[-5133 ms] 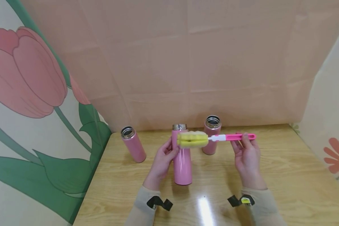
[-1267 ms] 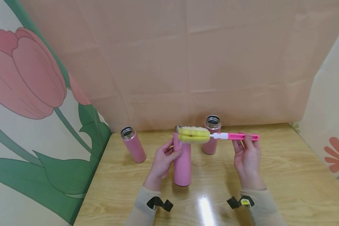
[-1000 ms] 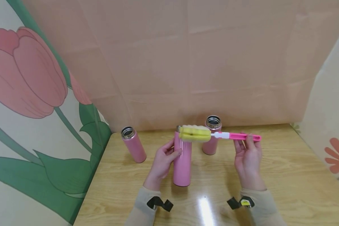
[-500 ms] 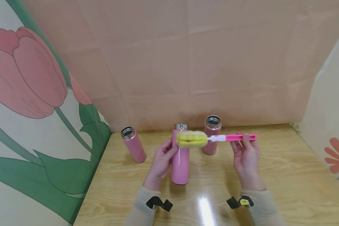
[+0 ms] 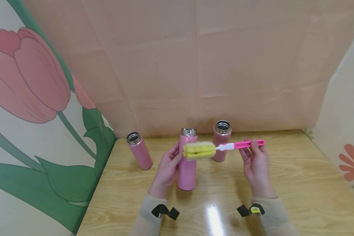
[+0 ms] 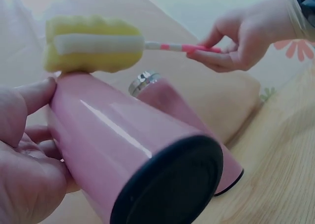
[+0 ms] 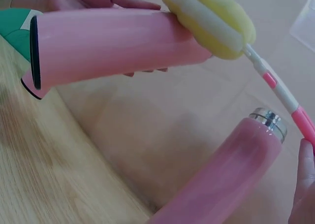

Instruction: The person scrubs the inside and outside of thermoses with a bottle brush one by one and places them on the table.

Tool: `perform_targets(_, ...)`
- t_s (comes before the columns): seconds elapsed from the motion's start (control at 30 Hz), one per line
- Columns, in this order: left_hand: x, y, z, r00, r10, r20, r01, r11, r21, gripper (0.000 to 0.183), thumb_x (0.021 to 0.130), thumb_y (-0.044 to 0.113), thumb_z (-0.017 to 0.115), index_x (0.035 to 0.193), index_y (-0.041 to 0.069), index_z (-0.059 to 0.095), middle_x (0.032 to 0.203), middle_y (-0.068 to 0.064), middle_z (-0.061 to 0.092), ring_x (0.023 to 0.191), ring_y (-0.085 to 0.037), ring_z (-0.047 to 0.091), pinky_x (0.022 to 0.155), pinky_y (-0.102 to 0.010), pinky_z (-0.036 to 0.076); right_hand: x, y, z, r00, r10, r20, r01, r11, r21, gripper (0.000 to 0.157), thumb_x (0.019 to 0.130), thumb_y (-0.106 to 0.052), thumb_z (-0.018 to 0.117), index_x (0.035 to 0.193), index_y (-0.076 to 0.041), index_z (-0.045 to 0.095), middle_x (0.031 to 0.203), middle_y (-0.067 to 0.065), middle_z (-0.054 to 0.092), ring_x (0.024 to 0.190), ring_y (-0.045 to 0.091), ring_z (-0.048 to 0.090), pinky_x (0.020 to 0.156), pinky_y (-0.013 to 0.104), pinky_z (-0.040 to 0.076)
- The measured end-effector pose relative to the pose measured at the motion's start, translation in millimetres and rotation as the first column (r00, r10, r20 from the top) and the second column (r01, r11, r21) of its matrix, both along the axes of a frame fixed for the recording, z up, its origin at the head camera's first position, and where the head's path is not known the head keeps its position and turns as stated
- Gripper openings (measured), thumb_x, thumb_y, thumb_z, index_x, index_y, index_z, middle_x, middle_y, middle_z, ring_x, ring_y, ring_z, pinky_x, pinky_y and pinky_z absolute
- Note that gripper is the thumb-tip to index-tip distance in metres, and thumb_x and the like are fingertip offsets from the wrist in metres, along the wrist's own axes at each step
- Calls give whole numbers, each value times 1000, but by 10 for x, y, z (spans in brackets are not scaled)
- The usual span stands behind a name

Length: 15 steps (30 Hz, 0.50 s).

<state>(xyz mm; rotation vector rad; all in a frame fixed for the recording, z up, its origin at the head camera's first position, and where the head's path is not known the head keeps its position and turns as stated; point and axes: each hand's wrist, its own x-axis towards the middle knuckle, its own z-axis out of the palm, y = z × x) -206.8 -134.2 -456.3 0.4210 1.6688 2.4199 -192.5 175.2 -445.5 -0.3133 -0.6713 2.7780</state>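
Observation:
My left hand [image 5: 166, 168] grips a pink vacuum flask [image 5: 186, 175] from its left side, thumb across the front. The flask is raised and roughly upright, its steel neck uncovered; its dark base [image 6: 167, 184] shows in the left wrist view. My right hand [image 5: 256, 168] pinches the pink handle of a bottle brush [image 5: 244, 144] between thumb and fingers. Held level, the brush has its yellow-and-white sponge head [image 6: 93, 44] against the flask's upper side, near my left thumb. In the right wrist view the sponge [image 7: 211, 22] hides the flask's neck.
A second pink flask [image 5: 139, 152], lidless, stands back left on the wooden table [image 5: 114, 203]. Another open one [image 5: 222, 137] stands behind the brush, partly covered by it. A peach cloth [image 5: 165, 65] hangs along the back, with a tulip-printed wall [image 5: 32, 75] at left.
Over the last second the brush has come down the flask from beside its neck and shifted left, now slightly tilted. The flask has risen and moved slightly left. Both hands keep their hold.

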Motion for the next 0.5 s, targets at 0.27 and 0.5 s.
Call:
perform_targets(0.27,-18,-17,-14,1000,5,1,-5,1000,22,58,114,16,54,166,1,33,170,-14,39,154,-29,40,123,-39,38,-2,36,-45,999,47,-14,-46,997,56,6,109,-10,61,109,-4,59,101,11,73,87,25,75,89,37,63)
perform_targets(0.5,-40,-36,-29,999,43,27,-45,998,47,58,113,16,54,165,-1,35,164,-19,46,146,-29,50,119,-39,43,-21,30,-50,996,93,-10,-91,987,132,7,110,-9,60,104,-6,62,99,10,73,89,23,76,87,36,64)
